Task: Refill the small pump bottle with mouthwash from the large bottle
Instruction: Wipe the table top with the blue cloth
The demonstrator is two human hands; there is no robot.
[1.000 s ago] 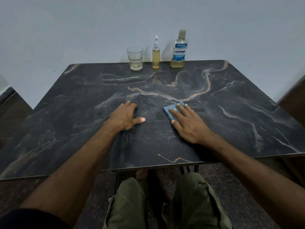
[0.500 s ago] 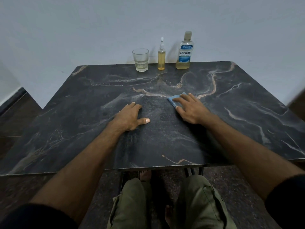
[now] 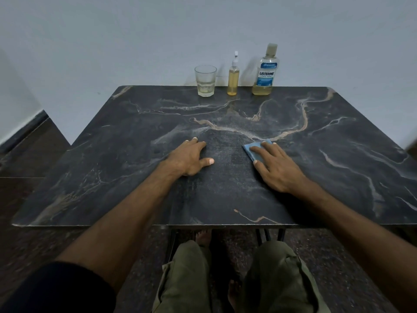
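At the table's far edge stands the small pump bottle (image 3: 232,80), filled with yellow liquid under a white pump. To its right is the large Listerine bottle (image 3: 265,73), capped, with yellow mouthwash low in it. Both are far from my hands. My left hand (image 3: 189,159) rests flat on the dark marble table (image 3: 112,166), holding nothing. With straight fingers, my right hand (image 3: 274,164) presses a folded blue cloth (image 3: 253,149) onto the tabletop.
A clear glass (image 3: 205,80) with a little pale liquid stands left of the pump bottle. A white wall runs right behind the table. My knees in green trousers (image 3: 187,276) sit below the near edge.
My right hand with the blue cloth slid away and leftward, then came back towards me. The left hand stayed flat in place. The camera view shifted slightly.
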